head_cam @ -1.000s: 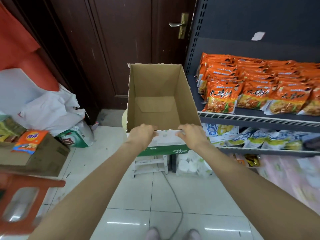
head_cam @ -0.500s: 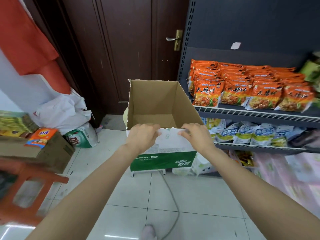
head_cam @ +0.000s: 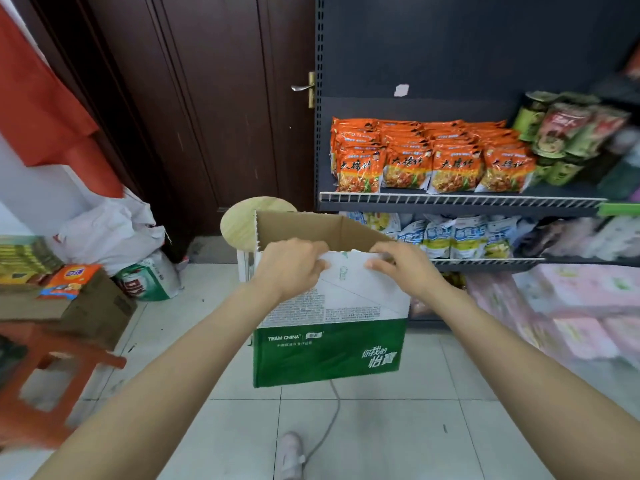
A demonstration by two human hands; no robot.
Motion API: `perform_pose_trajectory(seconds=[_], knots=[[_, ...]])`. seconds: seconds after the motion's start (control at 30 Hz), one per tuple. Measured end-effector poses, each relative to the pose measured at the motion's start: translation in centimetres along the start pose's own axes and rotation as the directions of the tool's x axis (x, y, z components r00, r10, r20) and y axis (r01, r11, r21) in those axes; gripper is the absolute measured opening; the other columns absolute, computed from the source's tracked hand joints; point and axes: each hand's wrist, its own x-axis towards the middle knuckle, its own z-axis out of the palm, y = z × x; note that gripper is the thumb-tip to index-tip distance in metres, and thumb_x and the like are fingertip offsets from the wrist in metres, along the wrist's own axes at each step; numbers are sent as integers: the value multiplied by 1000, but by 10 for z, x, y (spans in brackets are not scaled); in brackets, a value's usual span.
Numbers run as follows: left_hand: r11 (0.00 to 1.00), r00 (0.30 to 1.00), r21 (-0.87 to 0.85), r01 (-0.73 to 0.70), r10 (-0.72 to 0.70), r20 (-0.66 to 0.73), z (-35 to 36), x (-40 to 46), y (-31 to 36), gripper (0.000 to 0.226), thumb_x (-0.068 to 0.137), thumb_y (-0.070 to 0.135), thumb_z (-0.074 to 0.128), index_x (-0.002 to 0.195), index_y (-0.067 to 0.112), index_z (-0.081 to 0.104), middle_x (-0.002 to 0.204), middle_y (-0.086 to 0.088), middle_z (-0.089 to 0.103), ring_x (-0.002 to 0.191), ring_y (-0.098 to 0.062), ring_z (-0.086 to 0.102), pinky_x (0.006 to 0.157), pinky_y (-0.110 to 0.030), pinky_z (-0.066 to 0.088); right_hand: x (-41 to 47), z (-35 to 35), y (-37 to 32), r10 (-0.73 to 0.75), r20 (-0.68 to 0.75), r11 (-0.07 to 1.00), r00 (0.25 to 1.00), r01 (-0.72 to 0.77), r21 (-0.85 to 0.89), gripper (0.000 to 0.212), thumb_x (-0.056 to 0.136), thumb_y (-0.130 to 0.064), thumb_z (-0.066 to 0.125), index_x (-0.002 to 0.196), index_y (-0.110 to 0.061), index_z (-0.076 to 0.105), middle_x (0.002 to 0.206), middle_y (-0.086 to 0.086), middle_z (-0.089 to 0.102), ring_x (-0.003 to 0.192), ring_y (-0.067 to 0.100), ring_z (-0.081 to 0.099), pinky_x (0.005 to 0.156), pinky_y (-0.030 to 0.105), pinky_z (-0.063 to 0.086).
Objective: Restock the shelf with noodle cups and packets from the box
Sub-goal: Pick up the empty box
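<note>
Box [head_cam: 329, 327] now lowered and tipped upright versus earlier, green-and-white face showing, left hand [head_cam: 289, 268] gripping near top rim at 9 o'clock, right hand [head_cam: 403, 268] gripping at 3 o'clock, orange noodle packets [head_cam: 429, 157] sitting on shelf [head_cam: 457, 199] at 1 o'clock.

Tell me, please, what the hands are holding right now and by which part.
Both the left hand and right hand grip the cardboard box by the top edge of its near wall, fingers curled over the rim.
</note>
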Motion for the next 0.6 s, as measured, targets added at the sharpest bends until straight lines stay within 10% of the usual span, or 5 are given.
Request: perform_pose_trajectory(seconds=[0.6], knots=[[857,894,-305,-414,446,40,62,131,231,26,96,31,49,119,21,56,109,-2,68,108,-23,58,89,-37,36,-151,-96,157,515,-353,804,781,-583,-114,25,90,-36,59,103,-16,67,108,6,69,103,28,59,81,37,43]])
